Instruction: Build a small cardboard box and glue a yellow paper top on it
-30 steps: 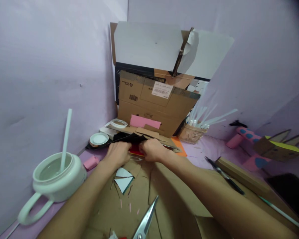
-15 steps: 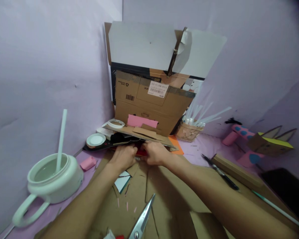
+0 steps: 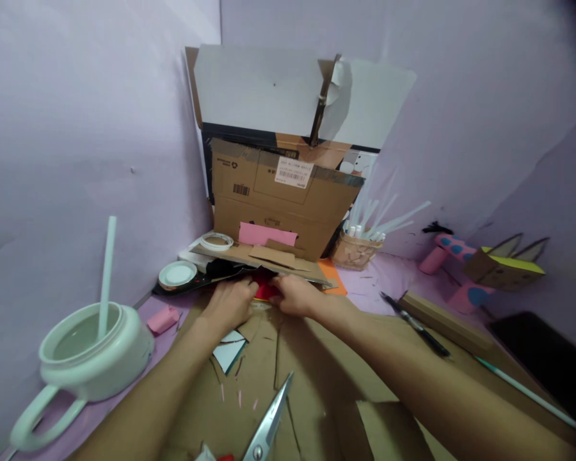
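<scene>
My left hand (image 3: pixel 233 301) and my right hand (image 3: pixel 295 294) are side by side at the far part of the brown cardboard sheet (image 3: pixel 256 400), fingers curled down and inward. Between them shows a smooth red sheet (image 3: pixel 265 288), with a hand on each of its sides. Its far part goes under the raised edge of a black sheet and a cardboard flap (image 3: pixel 273 257). Both hands' fingertips are mostly hidden. Open scissors or a single blade of them (image 3: pixel 271 422) lie nearer me, handles out of frame. Close to my left wrist is a white-and-teal scrap (image 3: pixel 229 351).
At left stands a white pot (image 3: pixel 96 365) holding a pale stick. Cardboard panels (image 3: pixel 249 179) rise behind. Further right are a basket of glue sticks (image 3: pixel 355 250), a black pen (image 3: pixel 415 325), a cardboard strip (image 3: pixel 446 323), a dark phone-like slab (image 3: pixel 547 358) and a pink-and-cardboard animal figure (image 3: pixel 502 269).
The whole view has shifted, so things appear slightly further left. My hands have parted a little and more of the red sheet shows between them.
</scene>
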`<state>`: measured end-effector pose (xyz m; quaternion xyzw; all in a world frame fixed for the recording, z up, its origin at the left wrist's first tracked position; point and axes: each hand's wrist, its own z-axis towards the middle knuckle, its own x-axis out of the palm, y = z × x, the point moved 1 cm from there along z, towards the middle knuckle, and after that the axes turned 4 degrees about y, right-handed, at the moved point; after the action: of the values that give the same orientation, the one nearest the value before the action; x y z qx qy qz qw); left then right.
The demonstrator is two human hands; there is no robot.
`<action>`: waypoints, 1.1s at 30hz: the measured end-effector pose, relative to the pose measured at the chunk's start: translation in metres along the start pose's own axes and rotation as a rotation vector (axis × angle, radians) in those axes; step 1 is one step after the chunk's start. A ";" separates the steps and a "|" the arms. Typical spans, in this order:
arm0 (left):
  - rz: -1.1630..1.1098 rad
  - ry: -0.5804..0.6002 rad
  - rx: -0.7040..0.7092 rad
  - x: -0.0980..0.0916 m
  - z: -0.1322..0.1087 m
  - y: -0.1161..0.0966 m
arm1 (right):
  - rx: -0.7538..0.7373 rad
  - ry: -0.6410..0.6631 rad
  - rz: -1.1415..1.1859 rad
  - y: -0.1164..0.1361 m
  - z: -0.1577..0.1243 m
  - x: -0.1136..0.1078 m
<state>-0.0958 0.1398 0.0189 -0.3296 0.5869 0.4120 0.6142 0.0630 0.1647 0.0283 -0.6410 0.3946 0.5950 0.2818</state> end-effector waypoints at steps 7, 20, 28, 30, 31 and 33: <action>-0.024 -0.004 0.047 -0.002 0.005 0.010 | -0.012 0.012 -0.009 -0.002 0.005 -0.004; -0.026 -0.020 0.054 0.000 0.008 0.013 | 0.005 -0.059 -0.091 0.003 0.005 -0.005; -0.026 -0.021 0.064 0.000 0.008 0.014 | -0.070 -0.093 -0.159 0.022 0.010 -0.006; -0.034 -0.020 0.076 -0.001 0.007 0.016 | -0.072 -0.096 -0.174 0.022 0.011 -0.006; -0.038 -0.017 0.083 -0.002 0.007 0.016 | -0.070 -0.098 -0.180 0.022 0.012 -0.006; -0.044 -0.010 0.090 -0.004 0.006 0.017 | -0.064 -0.104 -0.191 0.021 0.013 -0.007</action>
<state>-0.1082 0.1521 0.0244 -0.3125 0.5941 0.3733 0.6403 0.0380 0.1658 0.0360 -0.6527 0.2972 0.6102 0.3365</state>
